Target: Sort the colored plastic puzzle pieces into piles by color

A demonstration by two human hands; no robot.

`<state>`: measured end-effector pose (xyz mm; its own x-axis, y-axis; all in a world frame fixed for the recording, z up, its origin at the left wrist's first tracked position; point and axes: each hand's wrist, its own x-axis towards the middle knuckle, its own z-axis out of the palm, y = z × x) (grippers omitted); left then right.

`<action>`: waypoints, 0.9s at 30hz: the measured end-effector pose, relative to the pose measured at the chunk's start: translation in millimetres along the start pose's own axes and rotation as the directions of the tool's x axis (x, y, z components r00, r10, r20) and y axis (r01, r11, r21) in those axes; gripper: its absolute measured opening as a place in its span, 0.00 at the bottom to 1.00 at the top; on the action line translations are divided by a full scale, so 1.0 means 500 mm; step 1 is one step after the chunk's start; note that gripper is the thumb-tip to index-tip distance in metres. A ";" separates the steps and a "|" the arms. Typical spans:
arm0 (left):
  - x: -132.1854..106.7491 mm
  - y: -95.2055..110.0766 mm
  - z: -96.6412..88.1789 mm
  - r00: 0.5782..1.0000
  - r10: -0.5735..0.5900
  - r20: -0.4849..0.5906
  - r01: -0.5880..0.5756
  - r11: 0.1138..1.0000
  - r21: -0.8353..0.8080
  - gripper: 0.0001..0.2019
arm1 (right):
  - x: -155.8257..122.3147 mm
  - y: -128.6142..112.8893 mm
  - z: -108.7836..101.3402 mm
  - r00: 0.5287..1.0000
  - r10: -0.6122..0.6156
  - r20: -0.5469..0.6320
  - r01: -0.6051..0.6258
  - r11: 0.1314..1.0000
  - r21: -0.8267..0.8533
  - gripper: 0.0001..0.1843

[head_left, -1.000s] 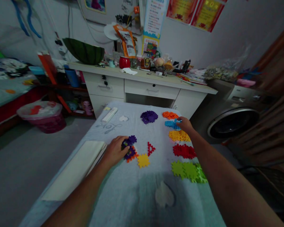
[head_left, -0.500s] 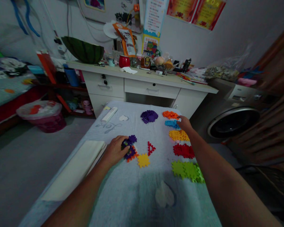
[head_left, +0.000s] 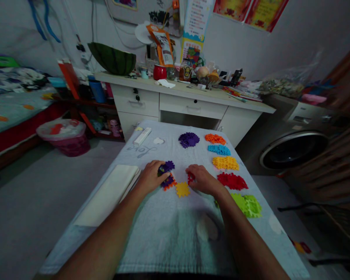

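Purple-orange tile cluster: partly put together, most stock unused

Purple-orange tile cluster (head_left: 169, 166) sits mid-surface (head_left: 163, 233), on the cloth, under the left hand (head_left: 152, 177). Left grip: part closed, thumb and fingers either side of the cluster's left part, looks like a steadying hold. Yellow tile (head_left: 182, 189) lies flat at the cluster's near right corner; can't tell if it's interlocked or just butted up.

Right hand (head_left: 202, 178): fingers curled down over the red triangle piece (head_left: 190, 178), just beside the yellow tile. Can't tell if that grip is pinching it or has anything else; fingertips hidden.

Progress, my read: early. Done: a few purple and orange pieces grouped. Left: the red one isn't visibly joined, and loose stock sits in colour groups: purple pile (head_left: 189, 139) at the far side, then orange pile (head_left: 215, 139), blue pile (head_left: 219, 149), yellow pile (head_left: 225, 163), red pile (head_left: 232, 181) and green pile (head_left: 252, 206) down the right. Green is partly behind the right forearm.
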<state>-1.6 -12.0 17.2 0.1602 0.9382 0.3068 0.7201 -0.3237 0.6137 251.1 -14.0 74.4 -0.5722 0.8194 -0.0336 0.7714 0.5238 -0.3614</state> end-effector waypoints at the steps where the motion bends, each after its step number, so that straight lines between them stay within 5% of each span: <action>1: 0.000 0.002 -0.001 1.000 -0.002 0.003 0.002 1.000 0.001 0.20 | -0.002 -0.002 0.010 1.000 0.023 -0.002 -0.023 1.000 -0.021 0.26; 16: -0.002 0.012 -0.005 0.999 0.002 0.053 -0.005 0.999 0.052 0.19 | -0.005 0.034 0.061 0.974 0.107 -0.200 -0.088 0.991 0.099 0.24; 21: -0.002 0.013 -0.005 0.998 0.004 0.062 -0.008 0.999 0.052 0.19 | -0.031 0.052 0.020 0.937 0.201 -0.286 -0.189 0.980 0.069 0.22; 27: 0.000 0.012 -0.006 0.997 -0.003 0.073 -0.002 0.998 0.064 0.17 | -0.132 0.138 -0.064 0.852 0.383 -0.356 -0.423 0.905 -0.040 0.17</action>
<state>0.7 -14.6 23.2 0.2074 0.9455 0.2510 0.7616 -0.3171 0.5651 350.7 -24.4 81.5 -0.0933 0.9819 0.1647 0.9516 0.1366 -0.2752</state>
